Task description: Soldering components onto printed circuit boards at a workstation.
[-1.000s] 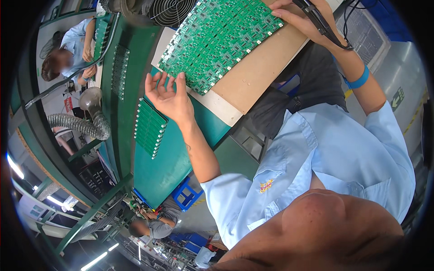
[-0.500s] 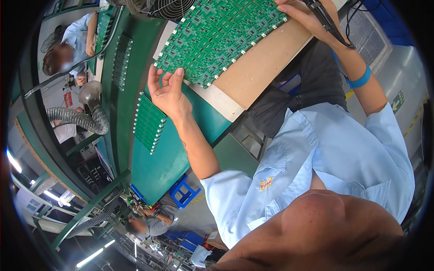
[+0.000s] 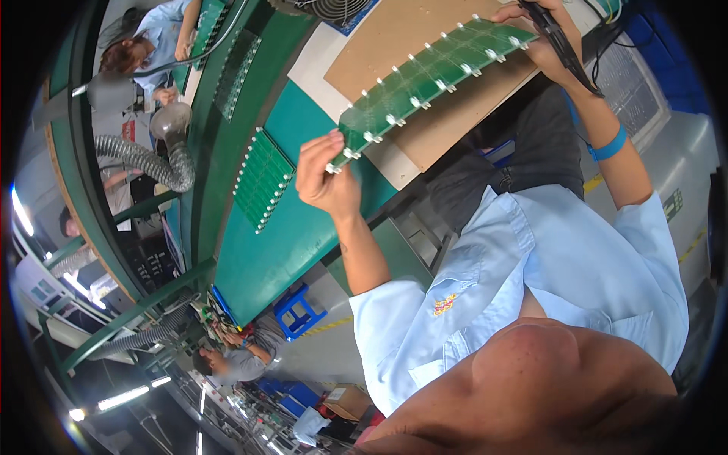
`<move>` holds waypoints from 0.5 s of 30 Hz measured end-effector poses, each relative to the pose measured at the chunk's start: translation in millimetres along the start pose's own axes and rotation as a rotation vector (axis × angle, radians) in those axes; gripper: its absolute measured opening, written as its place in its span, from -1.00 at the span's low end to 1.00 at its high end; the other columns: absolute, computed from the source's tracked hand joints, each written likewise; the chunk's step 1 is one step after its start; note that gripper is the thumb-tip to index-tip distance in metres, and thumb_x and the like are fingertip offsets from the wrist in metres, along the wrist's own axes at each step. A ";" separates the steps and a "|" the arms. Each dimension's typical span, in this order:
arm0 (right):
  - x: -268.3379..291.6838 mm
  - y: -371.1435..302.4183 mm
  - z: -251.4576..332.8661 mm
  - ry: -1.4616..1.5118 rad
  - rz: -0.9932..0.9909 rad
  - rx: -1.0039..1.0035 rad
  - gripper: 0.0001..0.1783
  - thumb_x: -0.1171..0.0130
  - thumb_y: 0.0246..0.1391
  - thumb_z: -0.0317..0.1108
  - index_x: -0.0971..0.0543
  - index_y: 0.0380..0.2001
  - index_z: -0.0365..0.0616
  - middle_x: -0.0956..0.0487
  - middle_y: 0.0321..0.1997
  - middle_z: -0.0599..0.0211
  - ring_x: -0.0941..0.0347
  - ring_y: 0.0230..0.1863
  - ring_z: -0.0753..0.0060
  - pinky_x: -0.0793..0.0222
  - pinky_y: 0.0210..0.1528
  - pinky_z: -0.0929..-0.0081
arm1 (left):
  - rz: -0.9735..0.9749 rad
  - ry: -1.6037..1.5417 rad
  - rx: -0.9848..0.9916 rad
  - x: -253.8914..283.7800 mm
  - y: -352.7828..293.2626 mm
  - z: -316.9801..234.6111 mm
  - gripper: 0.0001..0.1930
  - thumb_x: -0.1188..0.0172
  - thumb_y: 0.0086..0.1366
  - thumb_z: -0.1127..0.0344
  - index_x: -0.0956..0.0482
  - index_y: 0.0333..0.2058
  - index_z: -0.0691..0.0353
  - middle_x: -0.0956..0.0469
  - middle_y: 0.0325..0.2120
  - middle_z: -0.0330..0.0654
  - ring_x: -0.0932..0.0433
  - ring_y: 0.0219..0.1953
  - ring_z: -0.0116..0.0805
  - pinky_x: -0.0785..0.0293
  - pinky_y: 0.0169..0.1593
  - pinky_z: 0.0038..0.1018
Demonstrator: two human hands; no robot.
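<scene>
Between my two hands a green circuit board panel [image 3: 428,74] is held tilted, with white connectors along both long edges. Its plainer face shows. My left hand [image 3: 330,173] is closed on the panel's left end, thumb and fingers pinching the corner. At the other end my right hand [image 3: 547,47] grips the far corner and also carries a black elongated tool [image 3: 560,44], whose cable runs back over the wrist. What tool it is I cannot make out. Beneath the panel lies a brown board [image 3: 409,148] on a white sheet [image 3: 318,64].
A second circuit board panel [image 3: 262,182] lies on the green bench mat [image 3: 265,254], left of my left hand. Further left are a dark panel [image 3: 236,76], a flexible duct [image 3: 144,155] and a co-worker [image 3: 155,45]. A round fan grille [image 3: 341,7] stands at the top.
The panel has been tipped up from its component-covered face, lying nearly flat, to a steep tilt showing the plainer face. My left hand moved right and down in the picture with it.
</scene>
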State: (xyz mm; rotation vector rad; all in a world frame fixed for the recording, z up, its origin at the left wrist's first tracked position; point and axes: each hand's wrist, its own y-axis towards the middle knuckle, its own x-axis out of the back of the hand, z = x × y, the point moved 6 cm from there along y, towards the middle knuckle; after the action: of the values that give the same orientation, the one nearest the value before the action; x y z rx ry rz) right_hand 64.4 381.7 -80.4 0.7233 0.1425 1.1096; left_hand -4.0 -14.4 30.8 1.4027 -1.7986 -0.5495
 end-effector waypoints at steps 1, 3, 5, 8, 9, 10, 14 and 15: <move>-4.5 2.4 1.5 0.010 0.010 0.006 -0.36 -0.47 0.12 -0.52 -0.39 0.22 -0.25 -0.64 0.05 0.10 -0.68 -0.10 0.30 -0.61 0.00 0.41 | -0.009 0.012 0.002 1.6 -5.7 -2.4 -0.76 -0.43 0.04 0.71 -0.70 -0.32 0.28 -0.72 -0.35 -0.10 -0.66 -0.24 -0.22 -0.73 -0.04 -0.28; -8.1 2.9 10.8 0.116 -0.024 0.023 -0.35 -0.48 0.12 -0.52 -0.38 0.23 -0.25 -0.65 0.00 0.09 -0.69 -0.10 0.28 -0.61 0.00 0.40 | -0.045 0.042 -0.016 3.0 -18.0 -9.2 -0.76 -0.43 0.04 0.70 -0.70 -0.32 0.28 -0.72 -0.34 -0.10 -0.66 -0.23 -0.19 -0.73 -0.03 -0.24; -8.5 2.9 16.9 0.217 -0.060 0.035 -0.33 -0.48 0.12 -0.53 -0.37 0.23 -0.25 -0.67 -0.04 0.09 -0.69 -0.11 0.26 -0.62 0.00 0.39 | -0.078 0.066 -0.035 2.8 -27.3 -15.6 -0.77 -0.42 0.03 0.69 -0.70 -0.33 0.27 -0.72 -0.33 -0.11 -0.66 -0.23 -0.17 -0.74 -0.03 -0.20; -5.2 -0.9 11.1 0.244 -0.096 -0.007 -0.34 -0.48 0.13 -0.53 -0.37 0.23 -0.26 -0.68 -0.08 0.08 -0.69 -0.12 0.25 -0.63 0.00 0.40 | -0.081 0.069 -0.028 -1.0 -34.6 -22.8 -0.78 -0.42 0.05 0.69 -0.70 -0.34 0.27 -0.72 -0.33 -0.11 -0.66 -0.22 -0.17 -0.74 -0.03 -0.20; -3.0 -2.3 8.2 0.257 -0.119 -0.028 -0.35 -0.48 0.14 -0.53 -0.37 0.22 -0.26 -0.68 -0.10 0.08 -0.69 -0.12 0.25 -0.63 -0.01 0.40 | -0.079 0.068 -0.027 -2.4 -35.0 -24.7 -0.79 -0.41 0.06 0.68 -0.70 -0.34 0.27 -0.72 -0.33 -0.11 -0.66 -0.22 -0.17 -0.74 -0.03 -0.20; -0.9 -3.0 5.8 0.269 -0.143 -0.048 -0.35 -0.47 0.14 -0.53 -0.37 0.22 -0.26 -0.69 -0.11 0.08 -0.70 -0.12 0.25 -0.63 -0.01 0.40 | -0.076 0.067 -0.027 -3.6 -34.3 -25.8 -0.80 -0.41 0.07 0.68 -0.70 -0.34 0.27 -0.72 -0.33 -0.11 -0.66 -0.22 -0.18 -0.74 -0.03 -0.20; -4.0 -4.1 8.6 0.210 -0.128 -0.079 -0.37 -0.45 0.15 -0.57 -0.37 0.21 -0.25 -0.69 -0.14 0.10 -0.70 -0.13 0.25 -0.63 -0.02 0.42 | -0.085 0.070 -0.020 -1.4 -37.4 -27.6 -0.81 -0.41 0.07 0.67 -0.70 -0.34 0.27 -0.73 -0.33 -0.10 -0.66 -0.22 -0.18 -0.74 -0.02 -0.20; -5.0 -3.9 9.3 0.191 -0.124 -0.088 -0.38 -0.45 0.15 -0.58 -0.37 0.21 -0.25 -0.69 -0.14 0.10 -0.70 -0.13 0.25 -0.63 -0.03 0.43 | -0.087 0.071 -0.019 -0.6 -37.9 -28.0 -0.81 -0.41 0.08 0.67 -0.70 -0.34 0.27 -0.73 -0.33 -0.10 -0.66 -0.23 -0.19 -0.74 -0.02 -0.20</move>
State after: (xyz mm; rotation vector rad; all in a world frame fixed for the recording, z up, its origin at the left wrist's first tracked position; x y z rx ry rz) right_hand 69.3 372.2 -76.8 0.5230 0.2952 1.0578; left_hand 41.2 -21.8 19.9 1.4750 -1.6780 -0.5535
